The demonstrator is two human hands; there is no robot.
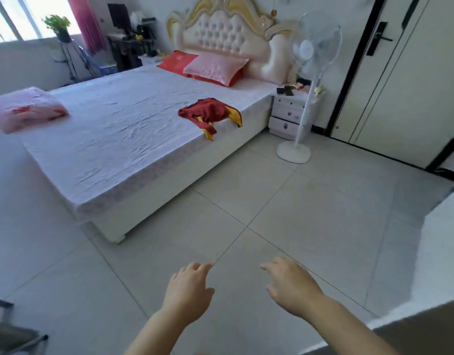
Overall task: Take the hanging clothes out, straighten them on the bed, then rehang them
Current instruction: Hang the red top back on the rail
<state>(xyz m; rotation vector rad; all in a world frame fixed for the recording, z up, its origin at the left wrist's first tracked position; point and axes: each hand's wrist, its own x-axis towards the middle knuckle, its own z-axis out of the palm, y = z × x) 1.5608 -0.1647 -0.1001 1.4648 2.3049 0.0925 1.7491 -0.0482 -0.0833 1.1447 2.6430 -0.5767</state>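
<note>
A crumpled red garment with yellow trim [210,114] lies on the near right side of the bed [113,129], one sleeve drooping over the mattress edge. The bed has a pale lilac sheet and stands ahead of me across the tiled floor. My left hand [188,290] and my right hand [288,285] reach forward low over the floor, well short of the bed. Both are empty, palms down, fingers loosely spread. No hanger or wardrobe rail is in view.
Red and pink pillows [213,69] lie by the padded headboard, and a folded pink quilt [26,108] sits at the bed's far left. A white standing fan [301,103] and a nightstand [288,111] stand right of the bed. Closed white doors [400,85] fill the right wall.
</note>
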